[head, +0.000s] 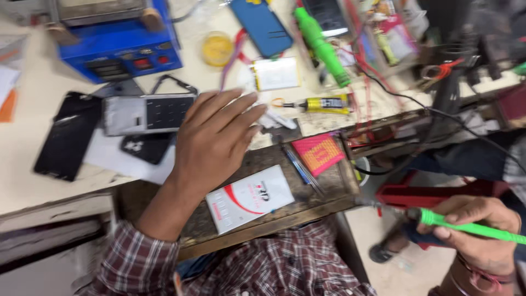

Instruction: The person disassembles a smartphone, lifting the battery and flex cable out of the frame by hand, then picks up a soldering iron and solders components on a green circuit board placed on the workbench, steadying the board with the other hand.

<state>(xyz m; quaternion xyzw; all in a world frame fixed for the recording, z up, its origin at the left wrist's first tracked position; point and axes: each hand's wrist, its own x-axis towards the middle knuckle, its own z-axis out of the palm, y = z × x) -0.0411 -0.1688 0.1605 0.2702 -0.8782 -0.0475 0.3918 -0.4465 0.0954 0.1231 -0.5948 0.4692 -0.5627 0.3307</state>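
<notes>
Left hand [211, 140]: flat, fingers spread, palm down over the tabletop [33, 137]; fingertips point up and right toward a small white part [276, 119]; its grip holds nothing; plaid sleeve [131, 257] at the wrist
Right hand [476, 230]: low at the right edge, off the tabletop; its grip is closed around a green tool [466, 226]
Green tool: long axis almost level, slightly down to the right; metal tip points left toward the wooden ledge [307, 203]; rear end runs out of view
Under the left hand: grey phone [148, 112] and dark phone [147, 148], just beside the palm
Near the wrist: white box [249, 198] on the ledge, tilted
Further off: black phone [68, 137] at left; blue machine [118, 46] at top; yellow tube [323, 104] lying level; pink card [318, 153]
</notes>
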